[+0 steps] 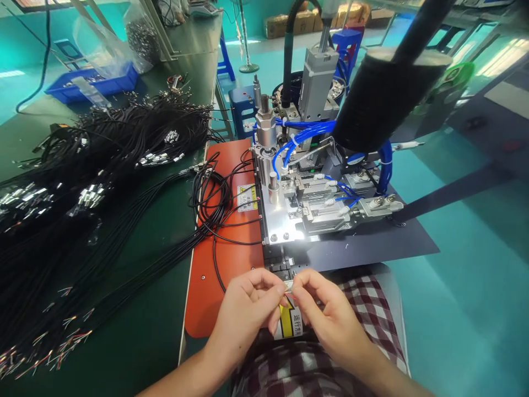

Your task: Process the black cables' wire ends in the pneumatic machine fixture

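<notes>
My left hand (pixel 252 303) and my right hand (pixel 324 309) meet in front of the machine, both closed in a pinch. Between the fingertips, thin wires (pixel 290 295) show, one of them reddish; their ends are too small to make out. A yellow and white arrow label (pixel 289 320) lies just below the fingers. Right behind my hands is the machine's dark track (pixel 281 267). Black cables (pixel 210 198) are looped on the orange plate (pixel 225 253) at the left, and several reach the machine's edge.
The machine (pixel 314 193) carries metal cylinders and blue air hoses (pixel 306 132). A black lamp-like tube (pixel 384 99) hangs over its right side. On the green table (pixel 152 331) lies a large heap of black cables (pixel 136 127); behind it stands a blue bin (pixel 95 82).
</notes>
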### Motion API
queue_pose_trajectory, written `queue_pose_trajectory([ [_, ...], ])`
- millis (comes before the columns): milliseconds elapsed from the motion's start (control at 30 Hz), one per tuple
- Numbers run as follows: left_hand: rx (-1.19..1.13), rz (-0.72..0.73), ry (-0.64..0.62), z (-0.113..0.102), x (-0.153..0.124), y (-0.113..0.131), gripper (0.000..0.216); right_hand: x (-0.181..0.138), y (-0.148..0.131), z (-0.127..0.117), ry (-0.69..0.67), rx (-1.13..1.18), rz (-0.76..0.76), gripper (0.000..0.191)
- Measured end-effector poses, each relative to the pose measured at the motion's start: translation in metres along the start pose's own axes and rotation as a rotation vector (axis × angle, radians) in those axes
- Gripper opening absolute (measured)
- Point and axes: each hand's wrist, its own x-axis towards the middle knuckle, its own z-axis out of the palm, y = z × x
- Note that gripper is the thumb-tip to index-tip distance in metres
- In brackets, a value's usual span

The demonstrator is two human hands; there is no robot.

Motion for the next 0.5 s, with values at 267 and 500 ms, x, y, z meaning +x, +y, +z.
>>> queue_pose_trajectory([
  [267,-0.058,0.028,-0.044,-0.003,-0.003,0.000,0.021,0.003,-0.003,-0.002,-0.046,0.183,0.083,0.025],
  [500,0.043,0.086,-0.101,-0.009,-0.004,0.001,0.022,0.014,-0.013,-0.016,-0.147,0.266,0.080,0.029],
])
